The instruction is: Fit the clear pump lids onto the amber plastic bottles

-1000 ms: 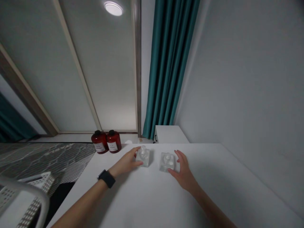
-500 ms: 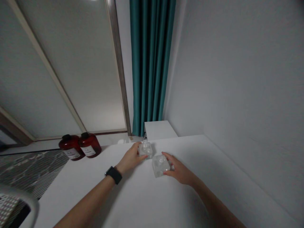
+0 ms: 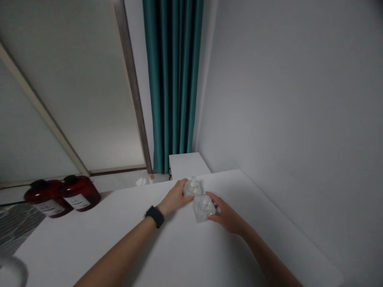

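Observation:
Two clear, square-bodied glass bottles with rounded tops stand close together on the white table. My left hand, with a dark watch on its wrist, grips the farther bottle from the left, thumb on the near side. The nearer bottle is held from the right by my right hand, with fingers and thumb at its sides. The two bottles nearly meet at their corners; whether they touch I cannot tell.
Two dark red bottles with white labels and black caps stand at the table's left edge. A white box-like cabinet lies beyond the far edge, before a green curtain. The grey wall runs along the right.
The view has turned right. Both bottles have shifted right across the table with my hands, the farther one more, and the gap between them has narrowed.

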`<state>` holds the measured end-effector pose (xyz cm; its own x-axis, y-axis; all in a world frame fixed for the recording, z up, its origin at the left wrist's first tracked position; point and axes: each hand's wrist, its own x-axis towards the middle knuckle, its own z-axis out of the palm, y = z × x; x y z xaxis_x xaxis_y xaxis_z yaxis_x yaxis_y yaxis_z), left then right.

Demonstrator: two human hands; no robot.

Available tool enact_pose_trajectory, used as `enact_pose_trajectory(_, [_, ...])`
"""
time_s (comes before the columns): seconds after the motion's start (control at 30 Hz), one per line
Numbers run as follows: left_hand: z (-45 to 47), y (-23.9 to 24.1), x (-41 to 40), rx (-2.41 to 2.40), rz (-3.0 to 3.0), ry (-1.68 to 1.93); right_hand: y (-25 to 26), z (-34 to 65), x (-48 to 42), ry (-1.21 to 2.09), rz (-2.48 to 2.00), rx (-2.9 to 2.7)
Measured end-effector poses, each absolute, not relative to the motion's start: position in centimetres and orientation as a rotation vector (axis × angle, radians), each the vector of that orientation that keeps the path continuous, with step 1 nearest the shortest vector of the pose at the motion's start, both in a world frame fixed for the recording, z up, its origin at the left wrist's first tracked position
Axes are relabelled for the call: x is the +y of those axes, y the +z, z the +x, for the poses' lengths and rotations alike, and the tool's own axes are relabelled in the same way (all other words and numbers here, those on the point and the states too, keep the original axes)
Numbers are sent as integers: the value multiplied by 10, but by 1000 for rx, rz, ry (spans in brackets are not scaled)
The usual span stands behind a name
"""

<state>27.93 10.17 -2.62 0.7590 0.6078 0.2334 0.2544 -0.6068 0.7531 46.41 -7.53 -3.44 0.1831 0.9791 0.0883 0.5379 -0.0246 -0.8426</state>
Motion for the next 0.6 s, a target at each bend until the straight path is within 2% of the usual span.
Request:
enact_pose_trajectory(0.33, [295,-30,111,520,2225,585,-48,515,-85,637,-1673,-1369])
enact_pose_trajectory(0.6, [319,-36,111,603,2372,613,-58,547,-49,577,-1592,-1329])
